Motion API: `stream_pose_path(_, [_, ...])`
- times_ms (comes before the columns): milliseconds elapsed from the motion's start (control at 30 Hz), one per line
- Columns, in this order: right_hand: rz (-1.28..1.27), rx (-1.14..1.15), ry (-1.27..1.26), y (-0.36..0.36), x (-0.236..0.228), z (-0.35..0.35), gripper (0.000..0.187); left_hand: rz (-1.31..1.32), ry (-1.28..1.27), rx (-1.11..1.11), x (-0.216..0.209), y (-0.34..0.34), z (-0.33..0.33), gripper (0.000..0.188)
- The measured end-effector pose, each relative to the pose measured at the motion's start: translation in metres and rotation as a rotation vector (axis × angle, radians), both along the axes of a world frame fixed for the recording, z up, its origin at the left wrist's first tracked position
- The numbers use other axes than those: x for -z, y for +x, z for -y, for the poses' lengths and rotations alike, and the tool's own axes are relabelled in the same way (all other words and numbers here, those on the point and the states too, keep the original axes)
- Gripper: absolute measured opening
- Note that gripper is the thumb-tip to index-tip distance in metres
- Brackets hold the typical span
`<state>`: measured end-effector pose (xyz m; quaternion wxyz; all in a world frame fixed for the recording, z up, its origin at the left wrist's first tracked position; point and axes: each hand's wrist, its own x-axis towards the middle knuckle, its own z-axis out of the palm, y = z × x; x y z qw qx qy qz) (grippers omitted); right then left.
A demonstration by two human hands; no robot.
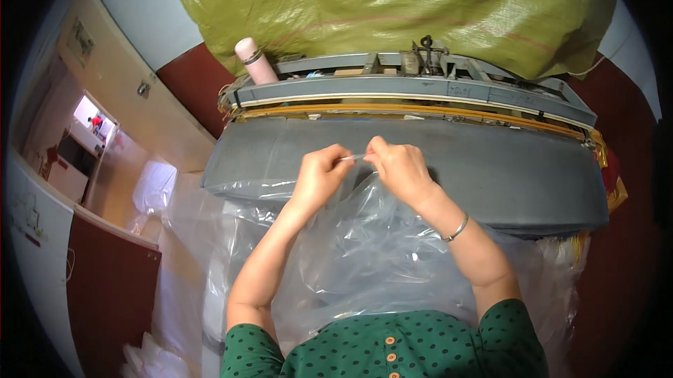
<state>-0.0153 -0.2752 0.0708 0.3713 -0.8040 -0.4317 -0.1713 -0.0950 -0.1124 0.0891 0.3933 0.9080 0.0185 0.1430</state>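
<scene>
Clear plastic sheeting (392,238) lies bunched over my lap and climbs onto the front of a grey padded bench top (505,167). Above that surface my left hand (324,170) pinches the edge of the sheeting, fingers closed. Close beside it, my right hand (401,167) grips the same edge between thumb and fingers. A short whitish strip of the film shows stretched between the two pinches. A metal bracelet sits on my right wrist.
Behind the bench top runs a grey metal frame (392,86) with yellow-orange rods and a black clamp-like fitting (426,52). A pink bottle (256,61) leans at its left end. Yellow-green woven sheeting (392,6) hangs beyond. An open doorway is at left.
</scene>
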Motion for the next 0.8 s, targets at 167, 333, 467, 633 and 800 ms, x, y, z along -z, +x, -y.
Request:
stream_pose_path(167, [-0.472, -0.114, 0.457, 0.028, 0.023, 0.022, 0.010, 0.109, -0.613, -0.103, 0.002, -0.004, -0.008, 0.013])
stream_pose_path(333, [-1.024, -0.431, 0.762, -0.006, 0.035, 0.011, 0.007, 0.098, -0.850, -0.188, 0.008, -0.010, -0.005, 0.015])
stream_pose_path(467, [-0.755, -0.501, 0.792, -0.018, 0.050, -0.013, 0.002, 0.117, -0.880, -0.189, 0.011, -0.014, 0.003, 0.014])
stream_pose_path(633, [-0.567, -0.312, 0.946, -0.023, 0.048, -0.042, 0.005, 0.178, -0.839, -0.198, 0.019, -0.018, 0.019, 0.016])
stream_pose_path(800, [-0.906, -0.250, 1.057, -0.018, 0.062, -0.048, 0.005, 0.156, -0.880, -0.188, 0.027, -0.023, 0.028, 0.013])
